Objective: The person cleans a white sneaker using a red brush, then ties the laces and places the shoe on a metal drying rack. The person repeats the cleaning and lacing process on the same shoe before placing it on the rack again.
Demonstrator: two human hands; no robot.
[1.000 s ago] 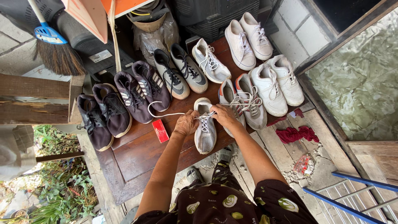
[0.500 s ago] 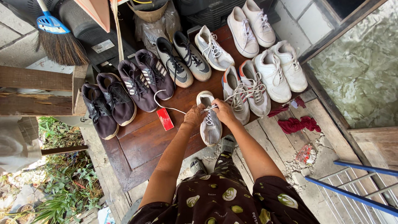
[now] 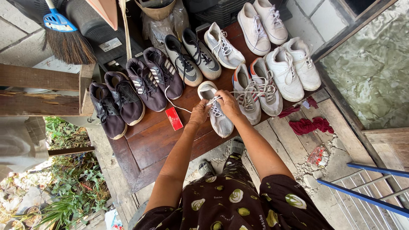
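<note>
At the left edge of the dark wooden desk (image 3: pixel 157 140) stands a pair of dark sneakers (image 3: pixel 115 104), and next to it a second dark pair with white stripes (image 3: pixel 153 79). A small red flat packet (image 3: pixel 174 118) lies on the bare wood just in front of them, near the left hand.

The left hand (image 3: pixel 199 114) is at the middle of the desk, beside the grey-white sneaker (image 3: pixel 216 110). Its grip is nearly closed: the fingers pinch the white lace (image 3: pixel 179 106), which runs in a loose curve to the left, toward the striped pair. The sneaker lies alone, with its toe pointing to the near edge of the desk.

The right hand (image 3: pixel 228 104) rests on the sneaker's upper part, touching it; its grip is also closed around the lacing, though which strand it holds is hidden under the fingers.

The sneaker looks light, with a soft upper and a stiffer sole. The lace is thin and limp, so it is best taken near its end with the fingertips, while the shoe is steadied by its sides.

Further right stand an orange-trimmed pair (image 3: pixel 255 91) and a white pair (image 3: pixel 294 70), near the right edge.
</note>
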